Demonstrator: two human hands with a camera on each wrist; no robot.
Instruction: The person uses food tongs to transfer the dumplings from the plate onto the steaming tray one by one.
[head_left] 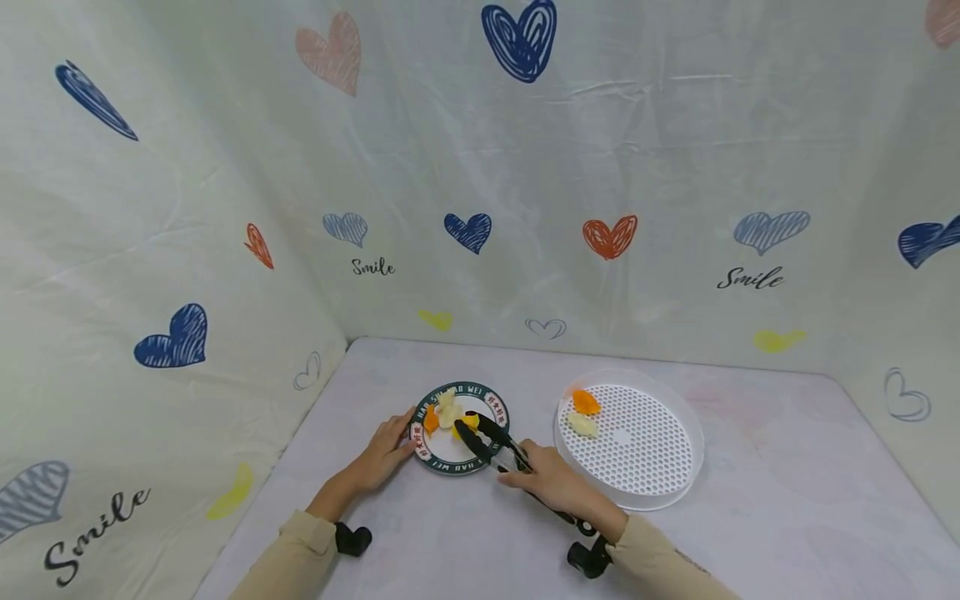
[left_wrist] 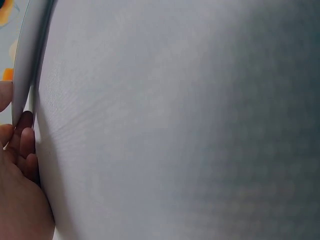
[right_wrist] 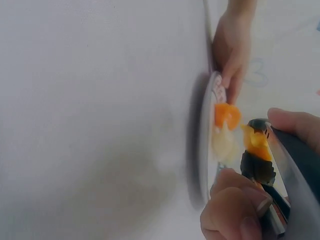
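Observation:
My left hand (head_left: 382,454) holds the left rim of a round plate (head_left: 444,454), its thumb over the edge and fingertips low beside the rim in the left wrist view. The plate has a green lettered border. An orange piece of food (head_left: 431,419) and pale yellow pieces (head_left: 447,410) lie on it. My right hand (head_left: 555,477) grips metal tongs with black tips (head_left: 472,442). Between those tips, low over the plate, a yellow-orange piece (right_wrist: 256,142) is pinched.
Right of the plate stands a round white tray (head_left: 693,450) with a perforated base. An orange piece (head_left: 586,402) and a pale yellow piece (head_left: 582,425) lie at its left side. A curtain (head_left: 660,150) printed with hearts hangs behind the table and along the left.

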